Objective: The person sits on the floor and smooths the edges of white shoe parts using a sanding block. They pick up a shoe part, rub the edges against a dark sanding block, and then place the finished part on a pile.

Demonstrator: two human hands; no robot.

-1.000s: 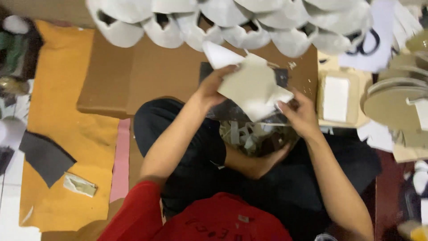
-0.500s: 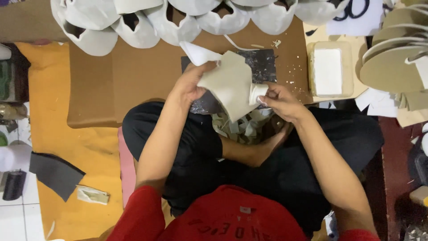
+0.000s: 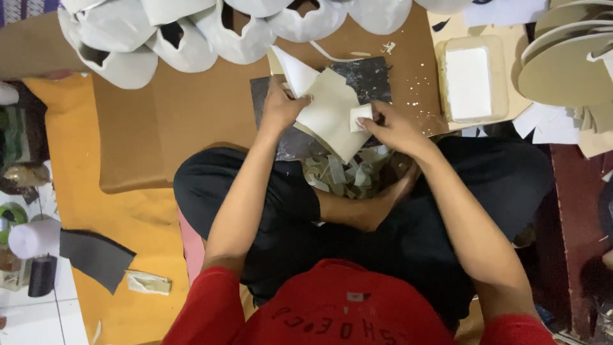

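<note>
Down onto the dark cutting mat [image 3: 377, 76] comes the cream cut-out sheet [image 3: 332, 118] since a moment ago, left hand [image 3: 281, 105] pinching its upper edge, right hand [image 3: 389, 128] clamping a small white strip [image 3: 359, 115] against its side, scraps [image 3: 348, 176] piled just below.

Cream leather piece [image 3: 329, 118], flat (one corner folded), over dark cutting slab [image 3: 373, 76]
</note>
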